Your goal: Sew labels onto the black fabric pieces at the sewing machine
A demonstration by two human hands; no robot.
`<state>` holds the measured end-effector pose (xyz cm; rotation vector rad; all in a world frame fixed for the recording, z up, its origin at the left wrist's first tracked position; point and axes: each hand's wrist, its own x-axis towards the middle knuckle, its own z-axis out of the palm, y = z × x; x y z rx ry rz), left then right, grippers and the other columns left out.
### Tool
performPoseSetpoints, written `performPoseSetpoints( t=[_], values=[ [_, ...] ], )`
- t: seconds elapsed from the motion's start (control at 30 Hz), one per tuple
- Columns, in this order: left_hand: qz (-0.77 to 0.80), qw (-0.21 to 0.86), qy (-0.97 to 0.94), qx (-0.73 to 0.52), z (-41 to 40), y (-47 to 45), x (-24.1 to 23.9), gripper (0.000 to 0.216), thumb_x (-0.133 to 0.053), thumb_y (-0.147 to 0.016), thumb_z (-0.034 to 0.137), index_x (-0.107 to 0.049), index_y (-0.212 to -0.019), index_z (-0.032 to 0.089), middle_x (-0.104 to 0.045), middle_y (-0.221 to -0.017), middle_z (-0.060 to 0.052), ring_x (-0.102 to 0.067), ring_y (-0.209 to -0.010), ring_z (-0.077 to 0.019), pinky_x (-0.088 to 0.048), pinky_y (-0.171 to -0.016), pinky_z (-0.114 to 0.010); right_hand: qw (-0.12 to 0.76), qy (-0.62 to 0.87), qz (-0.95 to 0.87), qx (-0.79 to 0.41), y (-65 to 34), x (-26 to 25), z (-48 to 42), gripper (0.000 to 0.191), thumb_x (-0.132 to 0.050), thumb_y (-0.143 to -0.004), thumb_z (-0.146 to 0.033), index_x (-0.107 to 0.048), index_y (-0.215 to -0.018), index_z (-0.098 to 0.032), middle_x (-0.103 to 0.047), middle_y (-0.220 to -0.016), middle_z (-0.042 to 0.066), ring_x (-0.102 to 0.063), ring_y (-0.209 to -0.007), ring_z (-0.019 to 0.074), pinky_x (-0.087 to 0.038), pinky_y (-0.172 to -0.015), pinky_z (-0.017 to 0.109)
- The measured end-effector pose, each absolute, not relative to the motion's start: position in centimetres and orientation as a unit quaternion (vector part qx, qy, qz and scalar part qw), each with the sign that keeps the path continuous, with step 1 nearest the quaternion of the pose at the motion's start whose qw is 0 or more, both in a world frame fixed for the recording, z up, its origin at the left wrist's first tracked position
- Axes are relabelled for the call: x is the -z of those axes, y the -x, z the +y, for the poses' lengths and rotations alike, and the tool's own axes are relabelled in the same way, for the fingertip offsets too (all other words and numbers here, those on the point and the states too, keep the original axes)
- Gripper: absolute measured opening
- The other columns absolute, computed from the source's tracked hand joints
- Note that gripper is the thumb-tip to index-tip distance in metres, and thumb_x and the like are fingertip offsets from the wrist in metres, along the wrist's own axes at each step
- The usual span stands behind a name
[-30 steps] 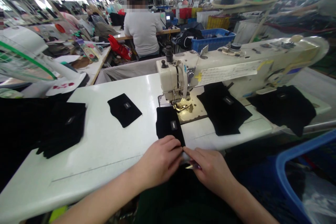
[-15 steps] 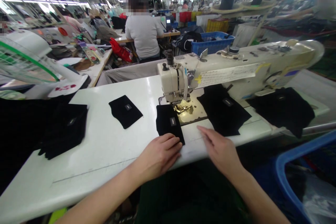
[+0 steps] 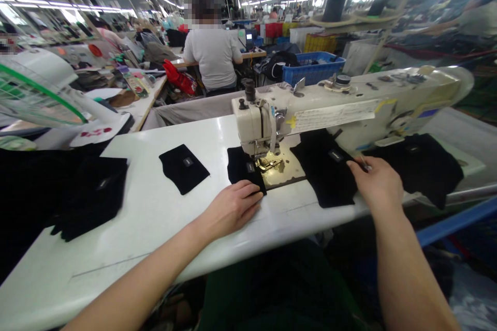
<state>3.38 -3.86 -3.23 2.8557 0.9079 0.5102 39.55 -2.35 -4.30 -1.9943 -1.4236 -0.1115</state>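
Observation:
My left hand (image 3: 230,209) lies flat, fingers together, on the near edge of a black fabric piece (image 3: 241,167) with a small label. That piece lies against the presser foot (image 3: 268,163) of a cream sewing machine (image 3: 349,101). My right hand (image 3: 376,182) is to the right of the needle, fingers curled, at the right edge of a stack of black labelled pieces (image 3: 329,170). A thin small tool sticks out from its fingers; I cannot make out what it is.
Another labelled black piece (image 3: 183,167) lies on the white table (image 3: 155,217). Black fabric piles sit at the left (image 3: 89,194) and far right (image 3: 425,165). A fan (image 3: 34,95) stands at the left, a blue bin edge (image 3: 454,221) at the lower right. A person in grey (image 3: 213,57) sits behind.
My left hand has slid the black piece forward to the presser foot. My right hand has left the piece's near corner and moved right and away to the stack beside the needle.

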Motion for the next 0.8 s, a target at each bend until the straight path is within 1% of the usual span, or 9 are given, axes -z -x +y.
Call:
performPoseSetpoints(
  t=[0.1, 0.17, 0.23, 0.33, 0.43, 0.57, 0.8],
  values=[
    [0.299, 0.047, -0.939, -0.165, -3.0, -3.2, 3.2, 0.027, -0.049, -0.099, 0.025, -0.067, -0.118, 0.016, -0.066, -0.118, -0.012, -0.060, -0.111, -0.0257, -0.057, -0.090, -0.041, 0.401, 0.734, -0.543, 0.077, -38.7, 3.0, -2.7, 0.022, -0.059, -0.089, -0.038, -0.074, -0.087, -0.021, -0.071, -0.095, 0.009, -0.065, -0.086, 0.0255, -0.049, -0.077, 0.037],
    [0.301, 0.042, -0.938, -0.167, -2.4, -3.1, 3.2, 0.027, -0.050, -0.099, 0.025, -0.068, -0.118, 0.015, -0.066, -0.118, -0.013, -0.060, -0.110, -0.0255, -0.058, -0.090, -0.041, 0.454, 0.684, -0.564, 0.094, -38.1, 1.9, -2.9, 0.021, -0.060, -0.090, -0.035, -0.075, -0.087, -0.020, -0.071, -0.092, 0.009, -0.065, -0.086, 0.0232, -0.049, -0.080, 0.034],
    [0.301, 0.039, -0.937, -0.172, -1.8, -3.0, 3.3, 0.028, -0.050, -0.099, 0.024, -0.068, -0.118, 0.015, -0.067, -0.117, -0.013, -0.060, -0.110, -0.0251, -0.058, -0.091, -0.041, 0.505, 0.653, -0.555, 0.100, -37.6, 0.9, -3.0, 0.022, -0.062, -0.089, -0.035, -0.076, -0.089, -0.017, -0.070, -0.084, 0.009, -0.063, -0.077, 0.0201, -0.048, -0.074, 0.031],
    [0.298, 0.033, -0.936, -0.183, -0.9, -2.9, 3.3, 0.027, -0.050, -0.099, 0.024, -0.070, -0.115, 0.015, -0.068, -0.114, -0.012, -0.061, -0.108, -0.0244, -0.058, -0.090, -0.040, 0.546, 0.653, -0.518, 0.089, -37.1, -0.5, -3.3, 0.024, -0.066, -0.087, -0.034, -0.077, -0.089, -0.013, -0.065, -0.070, 0.005, -0.053, -0.059, 0.0143, -0.043, -0.060, 0.028],
    [0.299, 0.022, -0.934, -0.195, -0.1, -2.9, 3.4, 0.026, -0.050, -0.099, 0.025, -0.071, -0.112, 0.015, -0.068, -0.112, -0.012, -0.063, -0.105, -0.0239, -0.058, -0.089, -0.040, 0.584, 0.623, -0.506, 0.121, -36.6, -1.6, -3.8, 0.018, -0.069, -0.083, -0.031, -0.076, -0.083, -0.014, -0.061, -0.064, 0.000, -0.048, -0.053, 0.0116, -0.040, -0.055, 0.026],
    [0.303, 0.013, -0.933, -0.192, 0.8, -2.8, 3.4, 0.027, -0.050, -0.099, 0.026, -0.071, -0.112, 0.014, -0.069, -0.111, -0.012, -0.063, -0.103, -0.0242, -0.058, -0.088, -0.040, 0.610, 0.580, -0.513, 0.165, -35.7, -2.7, -4.9, 0.014, -0.070, -0.081, -0.028, -0.075, -0.083, -0.015, -0.062, -0.066, -0.001, -0.048, -0.052, 0.0108, -0.038, -0.052, 0.025],
    [0.310, 0.011, -0.931, -0.194, 2.7, -2.2, 3.7, 0.029, -0.049, -0.099, 0.027, -0.071, -0.113, 0.015, -0.067, -0.113, -0.013, -0.062, -0.106, -0.0243, -0.056, -0.092, -0.041, 0.622, 0.565, -0.521, 0.152, -34.8, -3.3, -5.7, 0.013, -0.071, -0.082, -0.028, -0.075, -0.086, -0.016, -0.066, -0.069, 0.000, -0.054, -0.055, 0.0123, -0.042, -0.052, 0.025]
  ],
)
